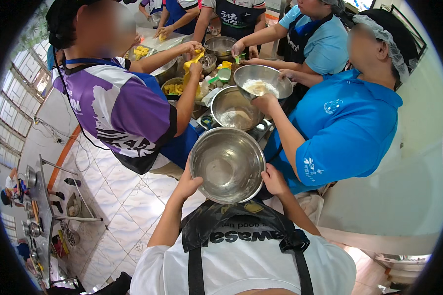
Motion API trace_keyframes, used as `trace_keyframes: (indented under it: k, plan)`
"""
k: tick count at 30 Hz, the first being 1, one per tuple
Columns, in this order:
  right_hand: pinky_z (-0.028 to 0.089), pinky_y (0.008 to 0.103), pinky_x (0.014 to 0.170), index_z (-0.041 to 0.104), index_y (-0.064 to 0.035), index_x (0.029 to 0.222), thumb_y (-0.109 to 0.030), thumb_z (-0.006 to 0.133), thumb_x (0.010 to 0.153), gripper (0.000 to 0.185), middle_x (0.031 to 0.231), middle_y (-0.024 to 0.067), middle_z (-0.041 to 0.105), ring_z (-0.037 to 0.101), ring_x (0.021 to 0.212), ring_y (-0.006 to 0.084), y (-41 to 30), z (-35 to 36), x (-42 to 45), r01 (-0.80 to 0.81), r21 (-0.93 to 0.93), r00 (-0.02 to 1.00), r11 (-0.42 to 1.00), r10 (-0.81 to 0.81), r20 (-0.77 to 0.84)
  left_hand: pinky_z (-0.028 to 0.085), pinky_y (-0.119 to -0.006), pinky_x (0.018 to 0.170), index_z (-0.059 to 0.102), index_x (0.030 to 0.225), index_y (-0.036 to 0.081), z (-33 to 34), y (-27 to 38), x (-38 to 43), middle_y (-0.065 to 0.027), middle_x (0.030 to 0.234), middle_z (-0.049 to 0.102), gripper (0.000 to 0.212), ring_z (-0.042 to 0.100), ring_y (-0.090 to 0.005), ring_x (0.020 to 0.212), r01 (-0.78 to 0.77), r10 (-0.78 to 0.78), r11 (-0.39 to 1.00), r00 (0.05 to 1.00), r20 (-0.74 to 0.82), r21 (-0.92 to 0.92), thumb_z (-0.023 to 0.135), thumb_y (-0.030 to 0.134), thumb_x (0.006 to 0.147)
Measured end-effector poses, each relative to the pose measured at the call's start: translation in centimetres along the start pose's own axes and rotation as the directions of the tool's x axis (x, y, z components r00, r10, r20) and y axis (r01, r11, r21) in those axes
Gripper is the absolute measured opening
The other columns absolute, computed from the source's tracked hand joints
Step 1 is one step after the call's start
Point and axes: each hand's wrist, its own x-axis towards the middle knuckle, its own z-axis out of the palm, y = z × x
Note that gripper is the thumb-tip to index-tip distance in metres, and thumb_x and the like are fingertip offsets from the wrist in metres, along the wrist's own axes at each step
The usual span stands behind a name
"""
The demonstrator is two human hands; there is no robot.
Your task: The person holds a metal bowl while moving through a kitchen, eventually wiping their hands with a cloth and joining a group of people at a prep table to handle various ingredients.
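Between my two hands I hold an empty stainless steel mixing bowl [227,166] in front of my chest. My left hand [188,182] grips its left rim with the thumb over the edge, and my right hand [276,180] grips the right rim. Just beyond it stands a second steel bowl [225,97] with white powder inside. Over that one's far right side, a person in a blue shirt holds a third steel bowl [286,88] containing white powder and something pale tan. A green-handled sieve or scoop [224,75] lies behind these bowls.
A person in a purple and white shirt [140,107] at my left holds a yellow cloth or bag [195,61]. The person in a blue shirt [343,121] stands close at my right. Others work around the crowded table. A metal table [46,225] stands far left on the tiled floor.
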Motion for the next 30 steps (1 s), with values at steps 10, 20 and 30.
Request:
trace_keyframes:
  k: [10,20,30]
  plan:
    - [0.045,0.0435,0.072,0.053,0.0016,0.101,-0.015,0.048,0.084,0.024,0.090,0.0259,0.060,0.058,0.087,0.0417,0.0,0.2,-0.6,0.059,0.061,0.998,0.996,-0.058,-0.021,0.014,-0.034,0.110,0.008,0.144,0.002,0.0,1.2,-0.9,-0.0169,0.145,0.021,0.098,0.018,-0.0253,0.136,-0.023,0.024,0.999,1.000,-0.017,0.028,0.050,0.006,0.056]
    - [0.045,0.0425,0.074,0.053,0.0011,0.102,-0.015,0.047,0.085,0.024,0.092,0.0250,0.060,0.059,0.088,0.0403,0.0,0.7,0.2,0.063,0.053,0.998,0.997,-0.063,0.014,0.015,-0.034,0.110,0.008,0.144,0.001,-0.8,0.7,-1.0,-0.0176,0.144,0.022,0.098,0.019,-0.0258,0.136,-0.017,0.018,1.000,0.999,-0.048,0.023,0.052,0.009,0.056]
    - [0.046,0.0406,0.075,0.056,0.0010,0.102,-0.014,0.047,0.085,0.025,0.091,0.0236,0.061,0.061,0.086,0.0366,0.0,0.7,1.5,0.078,0.051,0.997,0.996,-0.079,0.009,0.016,-0.032,0.109,0.007,0.144,0.002,-1.2,-0.2,0.6,-0.0184,0.142,0.026,0.097,0.021,-0.0261,0.135,-0.048,0.047,0.998,0.998,-0.032,-0.035,0.048,0.001,0.056]
